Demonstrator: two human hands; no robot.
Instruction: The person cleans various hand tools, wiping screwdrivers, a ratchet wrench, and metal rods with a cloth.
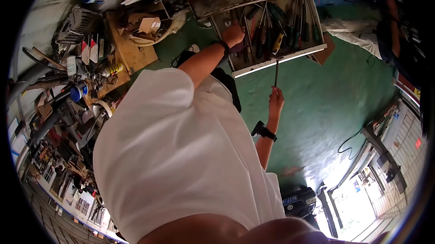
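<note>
Rod (276, 74) pinched in my right hand (275, 100); left hand (233, 35) at the drawer (258, 67), its grip I can't tell.

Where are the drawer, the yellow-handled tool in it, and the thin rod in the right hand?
Drawer (299, 55), head view: pale front edge.
Yellow-handled tool (277, 43), head view: the handle.
Thin rod (276, 74), head view: middle of the shaft.

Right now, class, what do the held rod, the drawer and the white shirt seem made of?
Rod: probably metal, dull grey, thin and straight.
Drawer: perhaps painted metal; its pale front edge looks smooth.
Shirt: matt cloth, showing soft folds.
</note>
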